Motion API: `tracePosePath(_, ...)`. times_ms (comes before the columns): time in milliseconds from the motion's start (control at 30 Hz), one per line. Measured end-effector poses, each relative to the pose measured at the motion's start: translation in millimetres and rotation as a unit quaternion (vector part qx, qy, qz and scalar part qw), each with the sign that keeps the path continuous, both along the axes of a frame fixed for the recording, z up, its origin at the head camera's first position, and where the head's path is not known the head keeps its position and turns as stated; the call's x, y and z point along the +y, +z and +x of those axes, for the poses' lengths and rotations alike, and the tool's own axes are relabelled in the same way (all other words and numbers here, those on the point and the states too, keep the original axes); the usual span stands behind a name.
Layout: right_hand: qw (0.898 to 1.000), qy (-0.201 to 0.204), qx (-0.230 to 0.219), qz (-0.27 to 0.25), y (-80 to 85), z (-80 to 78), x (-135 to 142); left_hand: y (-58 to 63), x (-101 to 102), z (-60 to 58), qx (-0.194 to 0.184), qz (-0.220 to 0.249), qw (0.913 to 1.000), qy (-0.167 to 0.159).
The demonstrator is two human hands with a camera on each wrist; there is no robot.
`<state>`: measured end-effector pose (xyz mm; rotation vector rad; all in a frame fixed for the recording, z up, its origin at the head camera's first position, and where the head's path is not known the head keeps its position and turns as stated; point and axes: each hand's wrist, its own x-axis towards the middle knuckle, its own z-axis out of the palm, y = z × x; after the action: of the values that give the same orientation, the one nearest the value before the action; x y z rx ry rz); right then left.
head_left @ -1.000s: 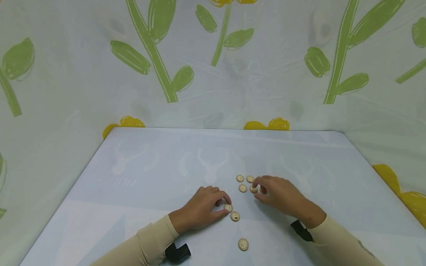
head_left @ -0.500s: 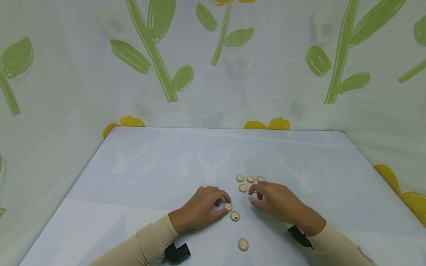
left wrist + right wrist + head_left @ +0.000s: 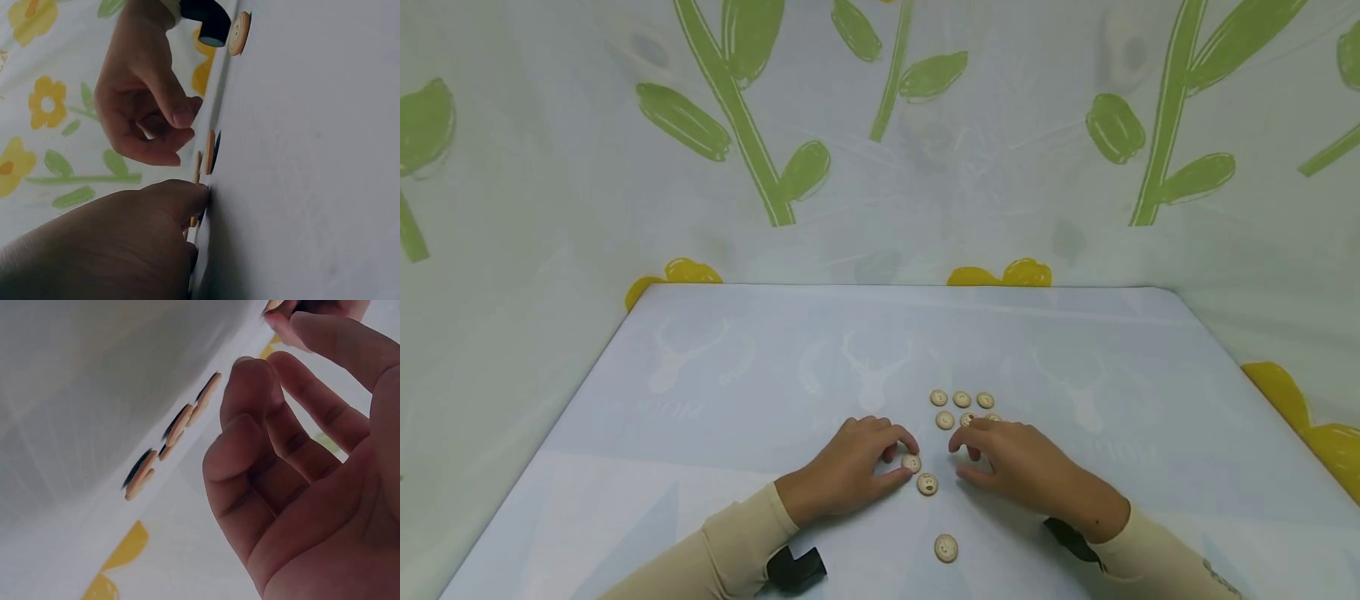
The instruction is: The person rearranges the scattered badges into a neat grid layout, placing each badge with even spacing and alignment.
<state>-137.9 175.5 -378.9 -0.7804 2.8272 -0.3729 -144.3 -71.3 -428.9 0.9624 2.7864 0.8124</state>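
Thumb and forefinger of my left hand (image 3: 853, 467) pinch a round wooden button (image 3: 912, 463) lying on the table (image 3: 715, 517). Just beside it sits another wooden button (image 3: 927, 484) with a dark mark on its face. My right hand (image 3: 1026, 468) hovers over the table with its fingers loosely bent and nothing between them, as the right wrist view shows too. Past its fingertips are two rows of buttons: a back row with a button (image 3: 962, 399) at its middle, and a front row with a button (image 3: 944, 421) at its left. The right hand partly covers the front row's right end.
A single button (image 3: 946, 548) lies nearer the person than the others. Behind the table hangs a pale cloth (image 3: 1000, 167) printed with green stems and yellow flowers. Each wrist carries a black camera mount (image 3: 795, 571).
My right hand has let go of a button at the rows and drawn back left and toward the person, uncovering more buttons there. The left hand keeps its pinch in place.
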Motion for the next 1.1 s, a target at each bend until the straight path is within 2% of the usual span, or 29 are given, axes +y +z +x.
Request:
tracePosePath(200,0.999,0.038,-0.027,-0.018,1.3,3.4,-0.7,-1.0,-0.3,0.0,0.007,0.000,1.0000,0.000)
tracePosePath(467,0.991,0.097,-0.066,-0.058,0.0,10.2,-3.3,-1.0,-1.1,0.6,0.011,0.004,0.9999,-0.004)
tracePosePath(733,0.980,0.129,-0.134,-0.072,2.2,15.2,-6.9,-1.0,-1.4,0.0,0.015,0.005,0.9999,-0.006)
tracePosePath(867,0.974,0.150,-0.150,-0.078,2.1,17.5,-7.3,-1.4,-1.8,0.2,0.014,0.006,0.9999,-0.005)
tracePosePath(1100,0.966,0.216,-0.108,-0.094,-1.9,21.0,-4.6,-3.0,-1.6,0.0,0.022,0.011,0.9997,-0.007)
